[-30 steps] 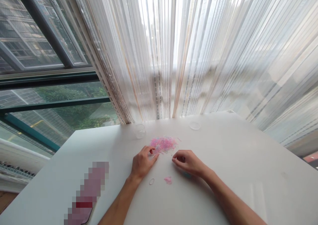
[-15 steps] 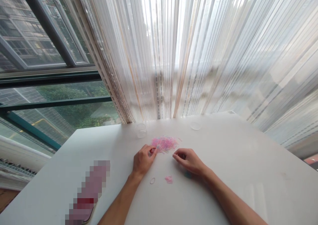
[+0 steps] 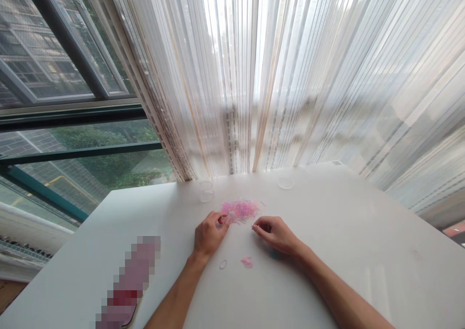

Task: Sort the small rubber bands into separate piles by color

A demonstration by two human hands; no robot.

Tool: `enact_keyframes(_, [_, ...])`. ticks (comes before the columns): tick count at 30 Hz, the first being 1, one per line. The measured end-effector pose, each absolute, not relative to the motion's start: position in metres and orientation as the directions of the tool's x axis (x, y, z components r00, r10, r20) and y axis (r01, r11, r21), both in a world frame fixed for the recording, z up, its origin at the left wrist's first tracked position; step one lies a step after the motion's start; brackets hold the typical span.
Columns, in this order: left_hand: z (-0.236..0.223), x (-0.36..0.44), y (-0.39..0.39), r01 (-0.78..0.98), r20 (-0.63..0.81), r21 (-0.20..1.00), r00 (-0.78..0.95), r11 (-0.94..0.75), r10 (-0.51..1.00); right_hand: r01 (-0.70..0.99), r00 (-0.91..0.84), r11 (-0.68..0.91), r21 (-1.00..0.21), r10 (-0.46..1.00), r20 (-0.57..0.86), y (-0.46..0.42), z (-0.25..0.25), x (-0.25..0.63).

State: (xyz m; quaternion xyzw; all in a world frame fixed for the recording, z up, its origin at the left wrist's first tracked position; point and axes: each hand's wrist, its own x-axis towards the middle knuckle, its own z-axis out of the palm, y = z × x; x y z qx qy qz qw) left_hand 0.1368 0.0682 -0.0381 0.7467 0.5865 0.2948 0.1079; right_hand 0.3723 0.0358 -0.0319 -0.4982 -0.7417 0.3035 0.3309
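A loose heap of tiny pink and pale multicoloured pieces, which look like small elastic bands point(image 3: 241, 209), lies on the white table. My left hand point(image 3: 210, 233) rests at the heap's near left edge, thumb and forefinger pinched together. To the right of the heap, my right hand point(image 3: 275, 233) is also pinched, its fingertips pointing left. Whatever either pinch holds is too small to name. Closer to me sit a small pink cluster point(image 3: 247, 261) and one thin pale ring point(image 3: 223, 264). A bluish-green bit point(image 3: 274, 255) shows partly beneath my right hand.
Behind the heap stand a clear plastic cup point(image 3: 206, 192) and, further right, a clear round lid point(image 3: 285, 183). A blurred-out phone-like object point(image 3: 132, 280) lies at the left of the white table point(image 3: 363, 232). Striped sheer curtains point(image 3: 254, 101) hang along the far edge.
Both hands keep almost the same pinched pose and place. Only a very slight shift of the view shows.
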Motion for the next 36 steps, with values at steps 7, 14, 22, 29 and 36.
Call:
enact_keyframes(7, [-0.0395,0.1352,0.0684,0.787,0.354,0.529,0.137,-0.318,0.925,0.533,-0.299,0.333,-0.778,0.934,0.195,0.0360,-0.0328,0.3724])
enact_keyframes(14, [-0.0400,0.1360,0.0681,0.800,0.341,0.516,0.136,-0.306,0.930,0.535,-0.297,0.335,-0.775,0.934,0.199,0.0361,-0.0327,0.3721])
enact_keyframes(22, [-0.0399,0.1360,0.0682,0.808,0.325,0.504,0.150,-0.305,0.934,0.528,-0.299,0.340,-0.778,0.932,0.204,0.0363,-0.0340,0.3720])
enact_keyframes(29, [-0.0398,0.1355,0.0674,0.793,0.336,0.532,0.122,-0.295,0.934,0.523,-0.300,0.338,-0.783,0.932,0.202,0.0355,-0.0337,0.3722])
enact_keyframes(36, [-0.0432,0.1324,0.0685,0.743,0.396,0.566,0.135,-0.357,0.908,0.523,-0.300,0.337,-0.783,0.933,0.202,0.0349,-0.0318,0.3718])
